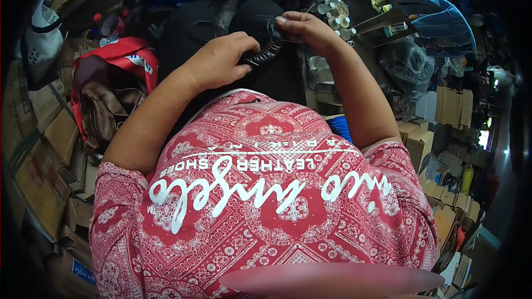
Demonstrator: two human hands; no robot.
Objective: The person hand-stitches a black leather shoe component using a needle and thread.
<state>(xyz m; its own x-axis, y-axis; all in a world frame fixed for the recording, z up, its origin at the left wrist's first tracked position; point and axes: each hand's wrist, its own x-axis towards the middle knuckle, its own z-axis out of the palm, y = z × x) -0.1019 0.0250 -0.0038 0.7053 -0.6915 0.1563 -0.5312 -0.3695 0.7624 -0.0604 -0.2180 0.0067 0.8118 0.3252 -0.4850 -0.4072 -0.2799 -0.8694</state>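
Both hands, left hand [221, 61] and right hand [302, 29], are closed on a black leather shoe piece [265, 33], pinching its ribbed edge, the work on it seemingly midway.

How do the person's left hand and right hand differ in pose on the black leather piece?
The left hand lies knuckles-up over the black leather piece, fingers curled around its ribbed edge; the right hand sits higher and farther away, pinching the piece between thumb and fingertips. The left forearm comes in from lower left, the right from lower right. Both are bare and grip the same piece.
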